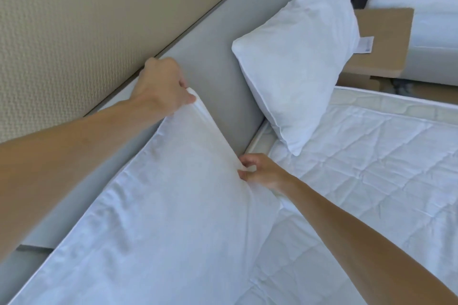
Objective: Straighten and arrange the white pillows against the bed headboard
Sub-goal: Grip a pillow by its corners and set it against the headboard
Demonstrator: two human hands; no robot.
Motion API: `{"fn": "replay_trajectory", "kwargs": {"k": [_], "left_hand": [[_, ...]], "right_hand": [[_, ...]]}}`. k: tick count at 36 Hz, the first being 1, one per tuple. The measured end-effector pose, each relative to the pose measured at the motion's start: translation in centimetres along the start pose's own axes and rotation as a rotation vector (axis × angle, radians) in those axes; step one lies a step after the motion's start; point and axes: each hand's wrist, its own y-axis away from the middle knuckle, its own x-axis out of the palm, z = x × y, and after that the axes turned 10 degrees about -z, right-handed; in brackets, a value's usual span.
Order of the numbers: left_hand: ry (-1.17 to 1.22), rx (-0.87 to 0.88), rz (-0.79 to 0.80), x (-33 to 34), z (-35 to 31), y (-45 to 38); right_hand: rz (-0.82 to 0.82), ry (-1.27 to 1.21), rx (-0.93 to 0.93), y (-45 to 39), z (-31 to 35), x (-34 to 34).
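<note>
Fingers of both hands pinch rumpled near pillow corners.

- Near pillow: plain white.
- Far pillow: plain white; white tag with blue print.
- Headboard: plain light grey.
- Mattress cover: white, diamond-quilted.
- Wall: beige, fine woven texture.

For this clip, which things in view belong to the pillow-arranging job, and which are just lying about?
Part of the job:
- near pillow, pinched by left hand and right hand
- far pillow, leaning on the headboard
- grey headboard
- quilted mattress

Just there:
- wooden nightstand
- second bed
</note>
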Motion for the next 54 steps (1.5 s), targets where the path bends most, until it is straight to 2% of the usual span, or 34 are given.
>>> {"fn": "replay_trajectory", "kwargs": {"k": [3,9,13,18,22,31,35,38,41,48,54], "left_hand": [[0.027,0.011,-0.053,0.4,0.2,0.2],[0.089,0.037,-0.142,0.0,0.2,0.7],[0.094,0.008,-0.163,0.0,0.0,0.9],[0.100,0.047,-0.212,0.2,0.2,0.9],[0.090,0.064,-0.252,0.7,0.5,0.6],[0.069,0.058,-0.189,1.3,0.7,0.4],[0.076,0.053,-0.115,0.4,0.6,0.5],[0.079,0.067,-0.144,0.4,0.8,0.6],[0.085,0.078,-0.190,0.7,1.3,0.8],[0.108,0.020,-0.204,1.8,1.3,0.9],[0.097,0.122,-0.140,0.5,1.3,0.6]], "right_hand": [[-0.047,0.100,0.037,-0.1,-2.6,1.0],[-0.006,0.281,0.197,1.5,-8.1,0.9],[-0.108,0.336,0.252,2.6,-11.0,0.8],[-0.166,0.457,0.240,1.7,-10.9,0.5],[-0.297,0.454,0.240,1.5,-12.0,1.0],[-0.373,0.484,0.282,3.1,-12.6,2.1],[-0.334,0.643,0.196,4.4,-11.8,1.9],[-0.306,0.721,0.214,4.5,-11.7,1.4],[-0.368,0.729,0.234,3.9,-12.3,1.0],[-0.394,0.771,0.269,3.6,-12.3,1.5],[-0.319,0.447,0.341,3.8,-12.3,-0.7]]}}
